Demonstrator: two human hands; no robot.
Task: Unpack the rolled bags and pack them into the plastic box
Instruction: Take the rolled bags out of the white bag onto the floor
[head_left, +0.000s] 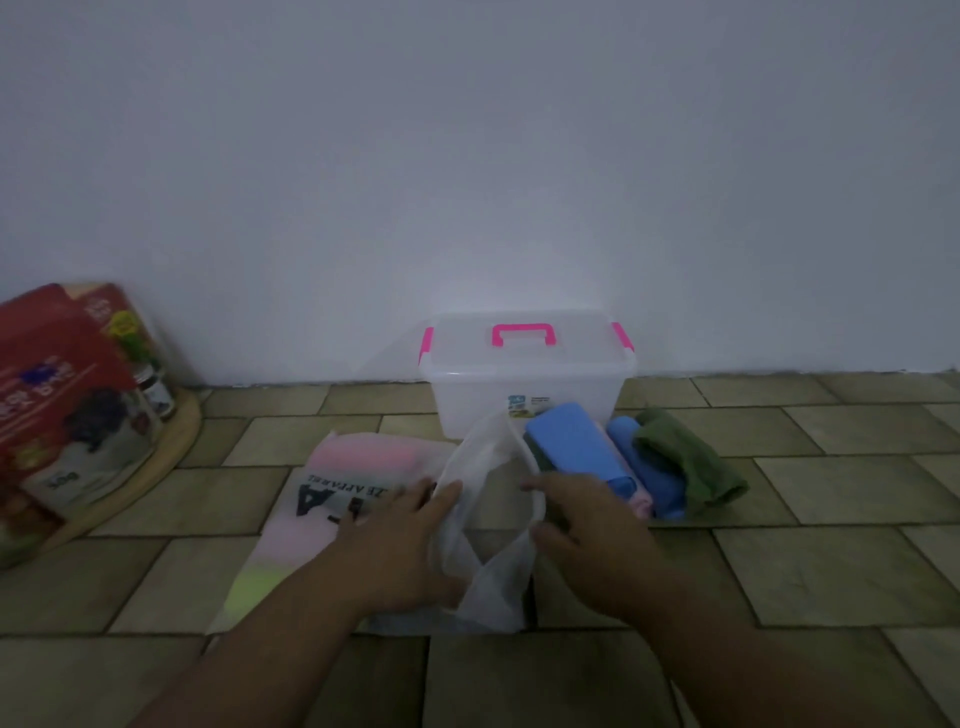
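A clear plastic box (524, 384) with a pink handle and pink clips stands against the wall, its lid on. In front of it I hold a thin white plastic bag (493, 571) by its mouth: my left hand (400, 540) grips the left rim, my right hand (587, 525) the right rim, and the mouth is spread wide. Right of the bag lie rolled bags: a light blue one (571, 447), a darker blue one (649, 467), a green one (685, 462) and a pink one (641, 501). A flat printed bag (332, 483) with pink and yellow contents lies under my left hand.
The floor is olive stone tile (779, 571). At the far left a red printed carton (62, 405) leans on a round wooden board (171, 447) with a small jar (156, 389) beside it. A bare white wall (467, 182) rises behind the box.
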